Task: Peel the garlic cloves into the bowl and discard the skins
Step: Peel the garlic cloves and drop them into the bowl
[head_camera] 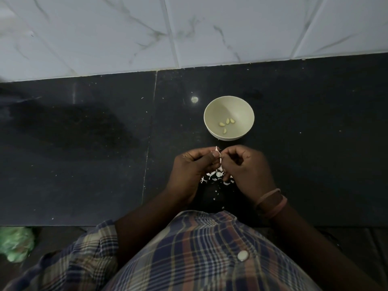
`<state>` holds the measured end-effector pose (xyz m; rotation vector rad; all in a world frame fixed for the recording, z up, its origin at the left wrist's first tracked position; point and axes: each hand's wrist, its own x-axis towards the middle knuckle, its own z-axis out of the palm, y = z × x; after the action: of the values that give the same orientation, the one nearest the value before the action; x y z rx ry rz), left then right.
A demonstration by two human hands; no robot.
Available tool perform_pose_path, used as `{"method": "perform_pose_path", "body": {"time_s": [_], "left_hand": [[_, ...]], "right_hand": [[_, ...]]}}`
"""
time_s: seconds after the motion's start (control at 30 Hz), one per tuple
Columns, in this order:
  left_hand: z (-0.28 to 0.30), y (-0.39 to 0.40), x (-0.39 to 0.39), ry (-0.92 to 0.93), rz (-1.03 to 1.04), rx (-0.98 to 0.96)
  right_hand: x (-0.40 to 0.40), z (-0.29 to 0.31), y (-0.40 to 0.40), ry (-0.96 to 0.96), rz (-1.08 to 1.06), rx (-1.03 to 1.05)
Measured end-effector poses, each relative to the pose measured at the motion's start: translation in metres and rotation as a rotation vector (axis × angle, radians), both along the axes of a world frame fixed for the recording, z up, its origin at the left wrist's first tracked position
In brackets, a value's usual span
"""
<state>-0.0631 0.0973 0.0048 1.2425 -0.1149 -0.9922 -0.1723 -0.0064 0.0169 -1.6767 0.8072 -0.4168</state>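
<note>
A pale bowl [228,106] stands on the dark counter and holds several peeled garlic cloves [226,124]. Just in front of it, my left hand [192,168] pinches a garlic clove [218,153] whose white skin sticks up between the fingertips. My right hand [247,166] has its fingers curled and pinches the skin of the same clove. Loose white skins [217,177] lie on the counter below and between both hands.
The black stone counter [84,143] runs to a white marble-tiled wall [189,32] at the back. A green plastic bag [14,243] lies below the counter's front edge at the left. My checked shirt fills the bottom of the view.
</note>
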Motion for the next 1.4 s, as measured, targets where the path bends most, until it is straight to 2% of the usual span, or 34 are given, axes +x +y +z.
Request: {"method": "perform_pose_path", "body": {"time_s": [0.57,0.77,0.97,1.27,1.4], "left_hand": [[0.004,0.000,-0.004,0.145,0.006,0.028],[0.002,0.003,0.000,0.228,-0.031,0.020],[0.001,0.005,0.006,0.232,-0.065,0.036],[0.006,0.008,0.009,0.211,-0.226,0.110],[0.004,0.005,-0.002,0.117,-0.098,0.072]], "right_hand": [[0.002,-0.017,0.012,0.066,-0.094,-0.161],[-0.003,-0.005,0.010,0.026,-0.074,0.051],[-0.008,-0.005,0.014,-0.031,-0.059,0.199],[-0.013,-0.005,0.015,0.004,-0.038,0.149],[-0.012,-0.010,0.014,0.042,-0.057,0.086]]}}
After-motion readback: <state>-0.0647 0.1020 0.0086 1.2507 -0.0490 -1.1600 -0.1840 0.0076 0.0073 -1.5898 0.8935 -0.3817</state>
